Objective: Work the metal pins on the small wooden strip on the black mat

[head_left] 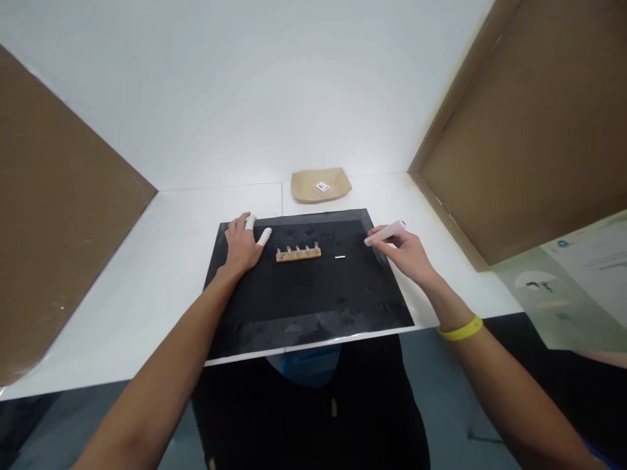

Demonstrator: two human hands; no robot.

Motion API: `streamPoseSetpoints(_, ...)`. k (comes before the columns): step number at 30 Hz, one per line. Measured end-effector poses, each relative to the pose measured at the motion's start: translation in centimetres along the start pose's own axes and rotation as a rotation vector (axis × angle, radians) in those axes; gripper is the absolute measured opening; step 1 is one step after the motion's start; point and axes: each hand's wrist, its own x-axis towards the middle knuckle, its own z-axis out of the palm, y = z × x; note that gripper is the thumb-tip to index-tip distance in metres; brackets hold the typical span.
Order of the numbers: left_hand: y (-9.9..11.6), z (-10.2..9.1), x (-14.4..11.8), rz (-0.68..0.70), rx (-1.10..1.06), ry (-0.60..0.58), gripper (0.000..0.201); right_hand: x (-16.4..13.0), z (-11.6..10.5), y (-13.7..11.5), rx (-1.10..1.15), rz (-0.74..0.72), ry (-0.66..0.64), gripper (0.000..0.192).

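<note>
My left hand (241, 249) rests on the left part of the black mat (304, 294), fingers apart and holding nothing. White covers sit on its thumb and one finger. To its right, apart from it, lies a narrow yellowish strip (298, 257) with several small clear pieces standing along it. A short thin silvery-white rod (339, 257) lies farther right on the mat. At the mat's right edge my right hand (409, 258) is closed around a pale pink, flat-sided stick-like tool (386, 232), its narrow end pointing left. The exact kind of tool cannot be made out.
Behind the mat, a brown paper tray (300, 189) holds a small clear case with a white label (322, 187). Brown panels stand at the left (59, 196) and right (529, 130) of the white table (171, 261). A printed sheet (582, 281) is at the right.
</note>
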Motion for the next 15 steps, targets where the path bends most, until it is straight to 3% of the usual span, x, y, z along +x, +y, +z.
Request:
streamPoseSetpoints(5, -0.8, -0.1, 0.4, -0.021, -0.069, 0.041, 0.055, -0.5, 1.4, -0.6, 0.3, 0.075, -0.154, 0.052)
streamPoseSetpoints(8, -1.9, -0.3, 1.1, -0.066, -0.126, 0.093, 0.051, -0.3, 2.5, 0.1, 0.447, 0.136, -0.281, 0.051)
streamPoseSetpoints(15, -2.4, -2.3, 0.0, -0.054, -0.228, 0.101, 0.048, 4.0, 3.6, 1.9, 0.552, 0.277, -0.667, 0.055)
